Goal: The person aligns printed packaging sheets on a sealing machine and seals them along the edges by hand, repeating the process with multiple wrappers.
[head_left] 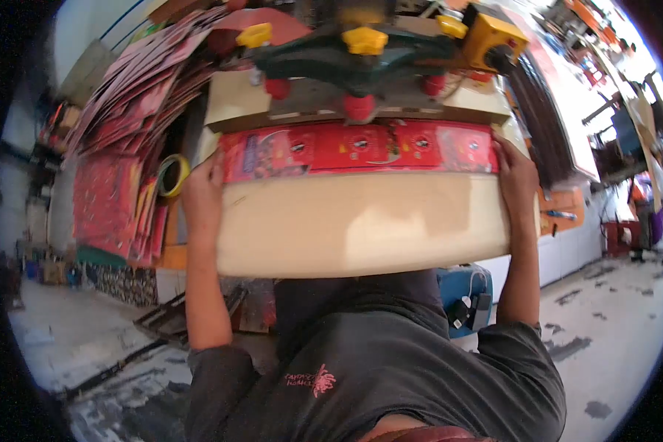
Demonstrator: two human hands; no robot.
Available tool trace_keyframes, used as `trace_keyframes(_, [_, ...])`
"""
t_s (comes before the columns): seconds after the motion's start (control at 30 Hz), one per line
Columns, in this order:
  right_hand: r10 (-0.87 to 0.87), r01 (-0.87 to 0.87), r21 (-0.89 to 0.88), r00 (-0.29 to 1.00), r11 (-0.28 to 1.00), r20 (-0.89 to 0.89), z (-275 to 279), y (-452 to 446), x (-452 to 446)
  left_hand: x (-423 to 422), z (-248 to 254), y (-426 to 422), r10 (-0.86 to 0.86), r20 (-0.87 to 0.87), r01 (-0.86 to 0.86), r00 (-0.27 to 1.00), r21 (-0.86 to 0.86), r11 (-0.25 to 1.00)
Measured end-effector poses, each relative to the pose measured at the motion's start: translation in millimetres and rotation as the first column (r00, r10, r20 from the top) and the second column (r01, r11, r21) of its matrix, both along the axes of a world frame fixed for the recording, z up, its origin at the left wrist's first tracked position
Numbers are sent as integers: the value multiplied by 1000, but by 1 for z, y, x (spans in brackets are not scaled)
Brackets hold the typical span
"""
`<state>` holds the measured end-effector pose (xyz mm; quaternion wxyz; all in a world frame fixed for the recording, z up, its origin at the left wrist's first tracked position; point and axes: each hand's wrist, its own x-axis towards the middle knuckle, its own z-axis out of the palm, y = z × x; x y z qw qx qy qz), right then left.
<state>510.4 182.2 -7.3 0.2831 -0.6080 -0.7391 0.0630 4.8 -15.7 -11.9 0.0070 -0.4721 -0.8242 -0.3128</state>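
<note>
A red printed sheet [361,149] lies across a cream board [295,221], close under a dark green press [353,55] with yellow knobs and red feet. At the left end of the sheet, my left hand [205,193] grips the edge, its fingers pressed together. My right hand [518,173] holds the opposite end, with its thumb near the sheet's corner and its other fingers partly hidden.
Stacked pink and red sheets [118,155] stand at the left, beside a yellow tape roll [173,175]. A yellow control box [493,37] is at the upper right. A blue case [468,283] with dark items sits below the board.
</note>
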Motion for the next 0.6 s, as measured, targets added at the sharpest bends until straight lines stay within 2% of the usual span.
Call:
trace_keyframes(0.13, [18, -20, -41, 999, 999, -43, 8, -4, -2, 3, 5, -2, -4, -87, 7, 996, 30, 1000])
trace_keyframes(0.37, [85, -82, 45, 994, 996, -71, 1, -7, 5, 7, 7, -9, 0, -120, -2, 993, -19, 1000])
trace_keyframes(0.47, [73, -86, 152, 993, 985, 90, 8, -20, -2, 26, 16, -19, 19, -142, -26, 990, -49, 998])
trace_keyframes(0.53, [93, -113, 205, 990, 972, 105, 9, -26, -4, 42, 27, -29, 22, -354, -64, 935, -109, 992])
trace_keyframes(0.6, [160, -212, 319, 970, 924, 181, 11, -39, -12, 57, 24, -37, -23, -402, -20, 915, -104, 994])
